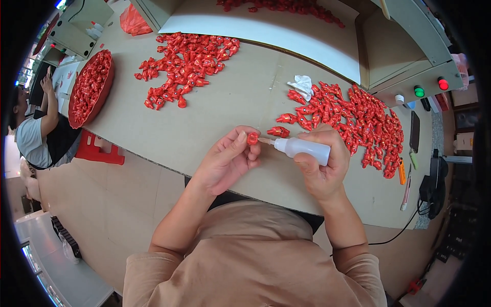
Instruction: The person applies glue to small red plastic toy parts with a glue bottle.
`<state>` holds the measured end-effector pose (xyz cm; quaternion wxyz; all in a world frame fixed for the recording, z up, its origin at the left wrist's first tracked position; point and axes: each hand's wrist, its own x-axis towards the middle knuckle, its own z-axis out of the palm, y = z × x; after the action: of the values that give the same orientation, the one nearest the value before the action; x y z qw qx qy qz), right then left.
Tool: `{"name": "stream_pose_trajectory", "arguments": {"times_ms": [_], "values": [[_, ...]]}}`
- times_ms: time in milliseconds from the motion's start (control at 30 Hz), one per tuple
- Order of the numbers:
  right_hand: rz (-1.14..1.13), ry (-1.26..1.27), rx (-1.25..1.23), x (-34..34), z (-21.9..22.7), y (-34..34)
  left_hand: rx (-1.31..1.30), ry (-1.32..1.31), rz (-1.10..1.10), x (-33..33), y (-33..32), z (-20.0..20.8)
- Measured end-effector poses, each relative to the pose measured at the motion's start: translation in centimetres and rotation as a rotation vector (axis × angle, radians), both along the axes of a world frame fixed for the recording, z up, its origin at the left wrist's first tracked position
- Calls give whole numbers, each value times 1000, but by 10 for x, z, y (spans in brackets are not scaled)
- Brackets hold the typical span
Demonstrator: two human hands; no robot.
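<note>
Between the thumb and fingers of my left hand (229, 156) is a small red plastic piece (252, 138). My right hand (327, 162) grips a white squeeze bottle (305, 150), tilted so its narrow nozzle points left. The nozzle tip is at the red piece; whether it touches cannot be made out. Just beyond the bottle lies a single red figure part (279, 131) on the table. A large spread of similar red parts (353, 120) covers the table to the right of my right hand. Another group of red parts (189, 64) lies at the far left.
A red basin (109, 82) full of red parts stands at the left edge, near a seated person (38, 125). A crumpled white tissue (302, 87) lies by the right pile. Ahead is a shelf unit with buttons (419, 91). An orange cutter (402, 173) and a phone (415, 132) lie right.
</note>
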<state>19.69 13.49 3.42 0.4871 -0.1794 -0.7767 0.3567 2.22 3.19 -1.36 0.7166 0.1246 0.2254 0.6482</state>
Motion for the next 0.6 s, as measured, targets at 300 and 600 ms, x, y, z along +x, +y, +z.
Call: {"name": "stream_pose_trajectory", "arguments": {"times_ms": [300,600], "values": [[-30,-18,-8,1,1,-2,-4,-8,8,1,-1,0],[-29,8,62,2,-1,2,-11,3,31,2,-1,1]]}}
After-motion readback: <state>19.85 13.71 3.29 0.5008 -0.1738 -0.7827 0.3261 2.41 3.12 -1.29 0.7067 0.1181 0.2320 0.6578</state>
